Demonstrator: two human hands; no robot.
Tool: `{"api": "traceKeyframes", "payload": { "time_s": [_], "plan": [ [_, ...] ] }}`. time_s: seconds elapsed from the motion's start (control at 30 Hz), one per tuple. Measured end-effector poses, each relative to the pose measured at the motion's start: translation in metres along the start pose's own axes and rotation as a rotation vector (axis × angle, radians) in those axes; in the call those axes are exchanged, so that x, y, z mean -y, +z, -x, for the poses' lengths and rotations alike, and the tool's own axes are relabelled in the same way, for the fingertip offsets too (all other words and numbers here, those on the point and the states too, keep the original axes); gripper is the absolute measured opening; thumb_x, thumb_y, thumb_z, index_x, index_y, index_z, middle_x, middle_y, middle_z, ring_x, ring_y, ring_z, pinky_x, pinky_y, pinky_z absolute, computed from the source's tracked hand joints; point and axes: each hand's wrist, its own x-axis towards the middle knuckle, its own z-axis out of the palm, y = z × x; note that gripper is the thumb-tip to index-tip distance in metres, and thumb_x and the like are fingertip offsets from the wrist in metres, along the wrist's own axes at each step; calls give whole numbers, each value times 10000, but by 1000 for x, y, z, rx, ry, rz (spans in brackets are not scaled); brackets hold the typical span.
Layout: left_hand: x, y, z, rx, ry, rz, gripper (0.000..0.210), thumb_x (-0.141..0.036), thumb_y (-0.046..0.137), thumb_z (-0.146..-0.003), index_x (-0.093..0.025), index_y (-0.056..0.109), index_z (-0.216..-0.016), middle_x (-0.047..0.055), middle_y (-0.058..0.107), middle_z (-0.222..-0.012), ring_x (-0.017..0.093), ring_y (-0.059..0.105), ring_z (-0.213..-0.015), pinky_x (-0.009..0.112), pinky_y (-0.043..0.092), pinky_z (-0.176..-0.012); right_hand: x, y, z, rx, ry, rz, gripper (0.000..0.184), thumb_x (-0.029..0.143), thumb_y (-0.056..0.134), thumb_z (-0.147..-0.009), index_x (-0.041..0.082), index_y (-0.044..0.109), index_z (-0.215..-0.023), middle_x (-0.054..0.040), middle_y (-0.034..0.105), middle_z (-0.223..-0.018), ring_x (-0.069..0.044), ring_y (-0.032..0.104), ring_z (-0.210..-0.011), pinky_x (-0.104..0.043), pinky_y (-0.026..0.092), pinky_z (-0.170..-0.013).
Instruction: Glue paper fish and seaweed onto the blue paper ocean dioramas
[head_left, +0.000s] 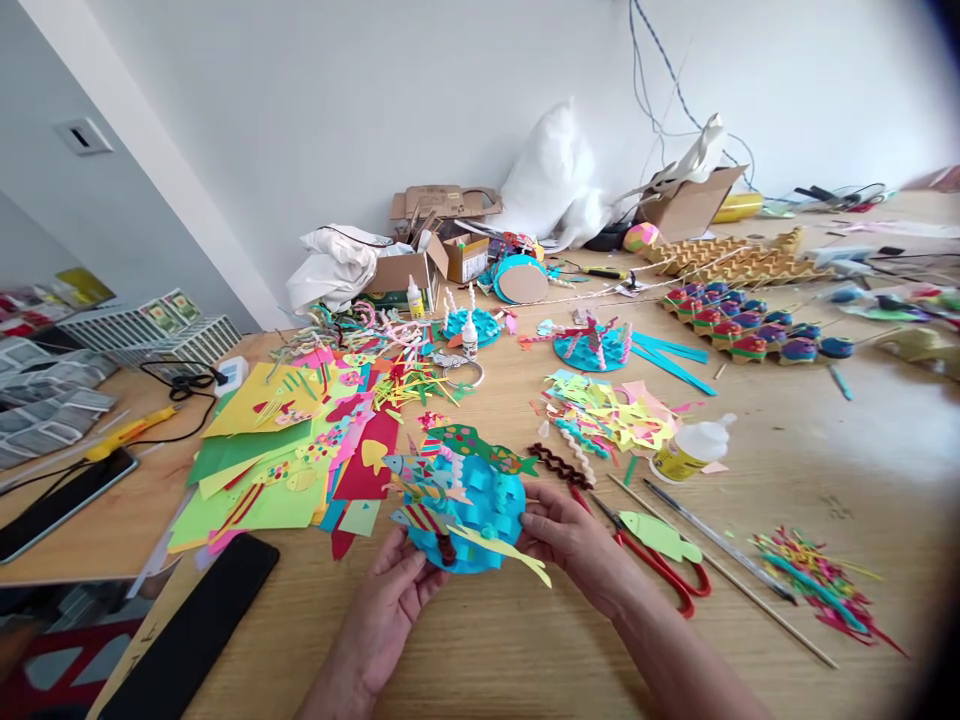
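Note:
Between my hands is a blue egg-carton craft (495, 505) with paper fish standing on it. A green spotted fish (480, 448) is at its back, and striped and yellow ones lie towards the front. My left hand (409, 580) grips its lower left edge, thumb on top. On the right edge, my right hand (566, 535) holds it with fingers wrapped round the rim. Just right of that hand lie red-handled scissors (667, 575) and a light green paper fish (660, 537). Brown twisted pipe cleaners (561, 465) rest behind it.
Coloured paper sheets (255, 500) spread at left, near a black phone-like slab (199, 625). A glue bottle (686, 450), a pen (720, 540), a wooden stick (780, 620) and paper scraps (607, 410) lie right. Farther back are another blue craft (592, 350) and painted egg cartons (750, 325).

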Motion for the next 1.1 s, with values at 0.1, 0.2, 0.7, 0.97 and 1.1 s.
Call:
{"api": "traceKeyframes", "payload": {
  "time_s": [0.1, 0.2, 0.7, 0.97, 1.1],
  "plan": [
    [3, -1, 1, -5, 2, 4, 240, -137, 617, -721, -207, 576, -946, 26, 639, -926, 133, 599, -801, 261, 483, -710, -3, -1, -2, -12, 9, -20, 337, 287, 613, -710, 217, 544, -1032, -1, 635, -771, -123, 586, -680, -211, 402, -551],
    [5, -2, 2, -17, -11, 9, 236, -143, 618, -721, -197, 575, -947, 34, 636, -947, 139, 597, -817, 267, 482, -718, -5, -2, -4, -24, 9, -42, 316, 281, 626, -701, 218, 552, -1001, 9, 626, -761, -104, 574, -650, -181, 381, -508],
    [10, -7, 2, -3, -4, 8, 251, -166, 602, -740, -198, 569, -986, 45, 625, -958, 146, 585, -840, 284, 469, -734, -14, -6, -8, -35, 27, -121, 280, 259, 661, -681, 212, 555, -936, 20, 632, -730, -87, 584, -621, -166, 372, -489],
    [8, -1, 6, -25, -1, 22, 274, -184, 657, -689, -202, 581, -951, 36, 627, -947, 142, 589, -814, 266, 471, -700, -12, -5, -9, -7, 36, -112, 303, 286, 675, -654, 208, 552, -920, 5, 649, -735, -132, 598, -648, -226, 404, -541],
    [8, -1, 4, -22, -5, 19, 251, -179, 652, -692, -203, 582, -932, 31, 626, -951, 139, 588, -815, 267, 470, -705, -12, -6, -10, -10, 30, -87, 332, 308, 678, -639, 199, 557, -929, -12, 657, -756, -160, 610, -673, -256, 422, -572]
  ]
}}
